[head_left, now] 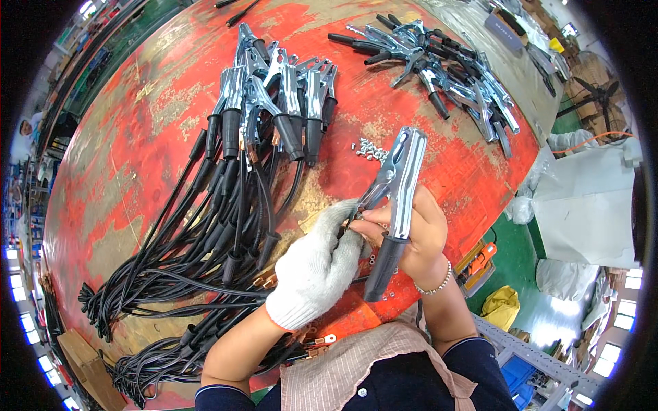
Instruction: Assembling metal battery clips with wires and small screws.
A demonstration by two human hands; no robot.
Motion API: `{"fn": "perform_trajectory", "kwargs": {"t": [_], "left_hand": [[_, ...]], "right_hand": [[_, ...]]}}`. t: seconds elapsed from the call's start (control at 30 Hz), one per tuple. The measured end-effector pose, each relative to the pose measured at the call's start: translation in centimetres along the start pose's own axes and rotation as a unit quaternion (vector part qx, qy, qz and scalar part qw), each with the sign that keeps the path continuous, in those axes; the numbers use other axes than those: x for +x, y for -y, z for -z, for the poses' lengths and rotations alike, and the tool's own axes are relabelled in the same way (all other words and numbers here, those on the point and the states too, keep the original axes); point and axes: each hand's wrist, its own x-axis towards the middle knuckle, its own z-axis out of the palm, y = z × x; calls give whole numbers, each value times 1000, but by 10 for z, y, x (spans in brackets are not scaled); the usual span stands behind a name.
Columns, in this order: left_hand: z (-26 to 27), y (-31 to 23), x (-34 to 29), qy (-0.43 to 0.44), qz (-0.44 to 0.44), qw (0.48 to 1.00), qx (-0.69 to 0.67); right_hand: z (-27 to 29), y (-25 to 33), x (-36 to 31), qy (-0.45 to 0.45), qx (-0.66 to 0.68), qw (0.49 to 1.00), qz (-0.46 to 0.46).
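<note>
Above the table's near edge is a silver spring clamp with a black handle sleeve, jaws pointing up and away. My left hand, in a white knit glove, is closed round its other handle, where the cable end meets it; the fingers hide most of that joint. My right hand, bare with a beaded bracelet, reaches round behind the clamp. Its thumb and fingertips are pinched together beside the gloved fingertips; whatever they hold is too small to make out. Small screws lie in a heap beyond the clamp.
At left, several clamps on black cables are piled up. Loose clamps lie at the far right of the worn red table. More cables lie near left. A fan stands beyond the table's right edge.
</note>
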Motion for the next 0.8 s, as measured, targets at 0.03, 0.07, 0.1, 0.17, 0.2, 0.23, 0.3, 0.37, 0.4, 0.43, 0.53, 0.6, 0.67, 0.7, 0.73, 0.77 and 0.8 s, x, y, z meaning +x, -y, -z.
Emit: {"fn": "perform_trajectory", "kwargs": {"t": [0.03,0.07,0.1,0.17,0.2,0.23,0.3,0.37,0.4,0.43,0.53,0.6,0.67,0.7,0.73,0.77,0.8], "left_hand": [[0,-1,0,3,2,1000,-7],[0,-2,0,2,2,1000,10],[1,-3,0,0,2,1000,26],[1,-3,0,-6,-2,999,41],[1,-1,0,-12,-5,999,40],[0,0,0,-17,-9,999,39],[1,-2,-1,-9,-2,1000,27],[1,-2,-1,-5,-7,1000,20],[1,-2,0,-6,-14,1000,19],[0,-1,0,-7,-21,1000,19],[0,1,0,-10,-14,1000,19],[0,0,0,-10,-15,1000,20],[1,-1,0,-6,-15,1000,17],[1,-2,0,-4,-14,1000,12],[2,-3,-1,-2,-12,1000,8],[2,-3,-1,-6,-13,1000,17],[2,-2,-1,-8,-14,1000,26]], "right_hand": [[0,1,1,-2,1,1000,-4],[0,4,3,-4,2,1000,-8],[0,5,5,-6,4,1000,-12],[2,-2,1,19,-10,999,32],[3,-4,-1,32,-15,998,53],[3,-2,-1,21,-19,998,53],[4,4,1,-2,-29,998,53],[6,5,0,-10,-32,998,46],[7,4,0,-13,-34,998,43],[8,4,-1,-6,-35,998,52],[11,2,-2,11,-45,996,73],[14,2,-4,14,-64,995,79],[13,1,-6,6,-75,993,88],[13,0,-6,3,-79,992,94],[12,2,-6,6,-74,994,83],[12,5,-5,9,-69,995,71],[12,7,-6,13,-65,996,58]]}}
